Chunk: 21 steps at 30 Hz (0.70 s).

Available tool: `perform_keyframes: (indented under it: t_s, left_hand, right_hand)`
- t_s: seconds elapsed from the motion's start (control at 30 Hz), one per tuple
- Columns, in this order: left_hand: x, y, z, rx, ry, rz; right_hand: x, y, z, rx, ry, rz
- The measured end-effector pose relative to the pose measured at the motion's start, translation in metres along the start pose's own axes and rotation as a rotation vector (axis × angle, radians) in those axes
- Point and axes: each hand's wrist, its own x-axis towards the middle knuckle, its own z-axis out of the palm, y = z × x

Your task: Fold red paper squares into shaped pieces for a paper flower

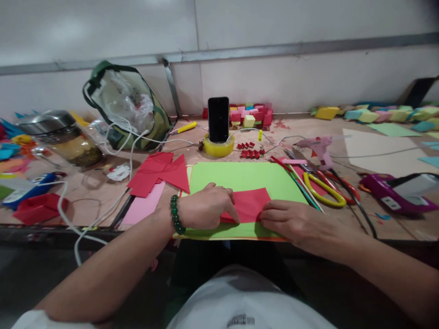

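Note:
A red paper sheet [252, 203] lies on a light green sheet [245, 178] at the table's front edge. My left hand [207, 206], with a green bead bracelet on its wrist, rests on the red paper's left side, fingers curled and pressing it down. My right hand [291, 220] lies flat on the paper's lower right corner, fingers pressed together on it. Neither hand lifts the paper off the green sheet.
Red paper pieces [161, 173] and a pink sheet [144, 205] lie left. Yellow scissors [324, 187], a pink glue gun [318, 148] and a purple device [398, 192] sit right. A phone [218, 119] stands in a tape roll [218, 147]; a bag [126, 105] and cables are behind.

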Motion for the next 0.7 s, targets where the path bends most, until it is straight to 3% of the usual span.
perform_keyframes:
  t_s: [0.2,0.4,0.57,0.7]
  left_hand:
    - [-0.003,0.008,0.002,0.021,0.016,0.005]
    - [-0.003,0.034,0.017,0.202,0.079,-0.048]
    - [-0.029,0.038,0.029,0.270,0.169,-0.173]
    - [-0.053,0.038,0.038,0.286,0.176,-0.288]
  right_hand:
    - [-0.026,0.009,-0.001,-0.029,-0.003,0.077]
    - [-0.020,0.003,-0.003,-0.092,-0.004,0.039]
    - [-0.024,0.005,-0.001,-0.117,0.060,0.042]
    - [-0.023,0.004,0.001,-0.176,0.069,0.070]
